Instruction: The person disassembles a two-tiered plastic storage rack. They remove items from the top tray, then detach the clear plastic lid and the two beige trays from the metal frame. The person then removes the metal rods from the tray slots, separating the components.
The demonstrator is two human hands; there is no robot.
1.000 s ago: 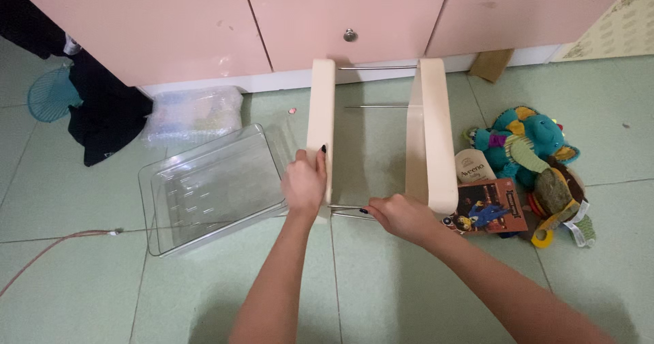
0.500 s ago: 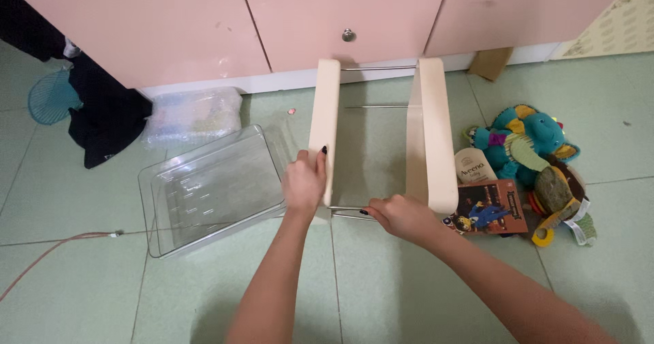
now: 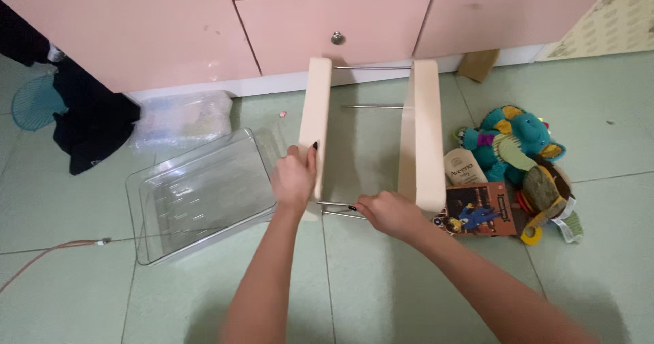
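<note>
A cream rack frame stands on the green tiled floor: a left side panel and a right side panel joined by thin metal rods. My left hand grips the near end of the left panel. My right hand pinches the nearest metal rod by the bottom of the right panel.
A clear plastic tray lies left of the frame, with a plastic-wrapped bundle behind it. Pink cabinet drawers are behind. Right: a lotion bottle, a small book, a teal plush toy. Far left: black cloth, orange cable.
The view has shifted slightly, so everything sits a little further left in the frame. Both hands keep the same hold on the frame and rod.
</note>
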